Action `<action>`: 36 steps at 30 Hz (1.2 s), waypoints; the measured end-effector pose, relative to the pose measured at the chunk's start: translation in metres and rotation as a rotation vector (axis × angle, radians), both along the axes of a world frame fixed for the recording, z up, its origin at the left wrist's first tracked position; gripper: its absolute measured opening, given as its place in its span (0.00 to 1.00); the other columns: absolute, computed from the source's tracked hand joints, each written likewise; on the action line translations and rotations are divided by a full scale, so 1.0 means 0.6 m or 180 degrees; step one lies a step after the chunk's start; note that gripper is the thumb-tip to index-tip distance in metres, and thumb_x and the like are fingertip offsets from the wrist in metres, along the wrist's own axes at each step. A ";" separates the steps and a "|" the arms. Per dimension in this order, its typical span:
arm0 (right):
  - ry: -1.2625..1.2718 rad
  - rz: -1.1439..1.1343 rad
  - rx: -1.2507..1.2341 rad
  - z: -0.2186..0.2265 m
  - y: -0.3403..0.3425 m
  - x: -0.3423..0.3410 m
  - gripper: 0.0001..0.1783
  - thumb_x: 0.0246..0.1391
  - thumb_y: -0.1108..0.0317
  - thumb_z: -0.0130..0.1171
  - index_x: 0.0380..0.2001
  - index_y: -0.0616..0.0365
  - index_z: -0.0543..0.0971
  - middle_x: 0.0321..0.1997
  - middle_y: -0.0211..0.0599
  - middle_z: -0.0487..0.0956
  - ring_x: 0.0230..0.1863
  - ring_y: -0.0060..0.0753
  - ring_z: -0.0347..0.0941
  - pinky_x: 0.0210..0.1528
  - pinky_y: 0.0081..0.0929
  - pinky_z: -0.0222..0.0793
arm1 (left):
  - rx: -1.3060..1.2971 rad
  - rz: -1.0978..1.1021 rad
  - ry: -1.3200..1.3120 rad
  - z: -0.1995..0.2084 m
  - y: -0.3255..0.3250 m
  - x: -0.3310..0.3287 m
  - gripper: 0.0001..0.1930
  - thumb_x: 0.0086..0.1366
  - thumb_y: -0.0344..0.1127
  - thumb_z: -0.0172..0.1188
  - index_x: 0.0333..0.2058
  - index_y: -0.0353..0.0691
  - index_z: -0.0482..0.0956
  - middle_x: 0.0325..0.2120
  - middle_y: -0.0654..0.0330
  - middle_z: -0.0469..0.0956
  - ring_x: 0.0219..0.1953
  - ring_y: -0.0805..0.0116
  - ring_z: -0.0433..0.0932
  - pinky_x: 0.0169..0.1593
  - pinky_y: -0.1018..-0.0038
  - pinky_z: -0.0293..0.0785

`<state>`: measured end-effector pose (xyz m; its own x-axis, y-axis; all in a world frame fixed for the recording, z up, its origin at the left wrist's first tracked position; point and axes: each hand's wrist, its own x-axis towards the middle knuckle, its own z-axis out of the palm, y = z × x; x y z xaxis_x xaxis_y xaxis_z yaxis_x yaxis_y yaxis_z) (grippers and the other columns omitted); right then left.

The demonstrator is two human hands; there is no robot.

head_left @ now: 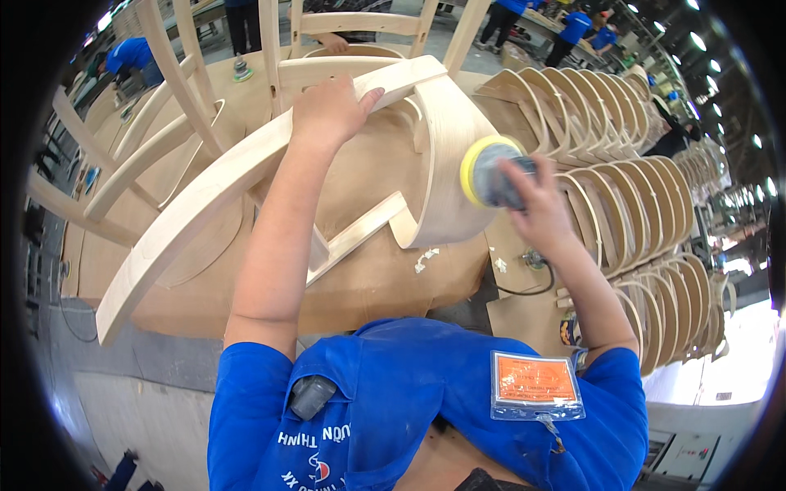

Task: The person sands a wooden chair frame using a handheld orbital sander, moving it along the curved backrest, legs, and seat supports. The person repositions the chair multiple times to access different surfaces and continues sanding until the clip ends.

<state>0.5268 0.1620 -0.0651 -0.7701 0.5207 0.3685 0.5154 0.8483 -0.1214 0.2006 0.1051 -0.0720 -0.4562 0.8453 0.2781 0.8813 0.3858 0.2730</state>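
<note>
A pale wooden chair frame point(209, 184) lies on its side before me, with a long curved leg and a bent curved panel point(446, 155). My left hand point(332, 110) is closed over the upper end of the leg, its thumb lying along the wood. In my right hand point(536, 200) is an orbital sander point(498, 176) with a grey body and a yellow pad rim. Its pad is at the outer face of the curved panel; whether it touches is hard to tell. A dark hose or cord point(528, 292) hangs below that hand.
Brown cardboard point(385, 282) covers the bench, with pale scraps point(424, 260) on it. More chair frames point(151, 90) stand at the left and back. Rows of curved wooden parts point(630, 204) fill the right. Another sander point(241, 69) sits at the back, where other people point(135, 57) work.
</note>
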 end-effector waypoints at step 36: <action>-0.0788 -0.0037 0.0214 -0.031 -0.169 -0.063 0.41 0.39 0.78 0.61 0.60 0.39 0.64 0.57 0.58 0.58 0.48 0.62 0.70 0.46 0.41 0.73 | 0.0380 -0.0178 0.0087 -0.016 -0.012 0.040 0.27 0.62 0.58 0.51 0.41 0.35 0.76 0.38 0.49 0.79 0.40 0.51 0.78 0.45 0.58 0.72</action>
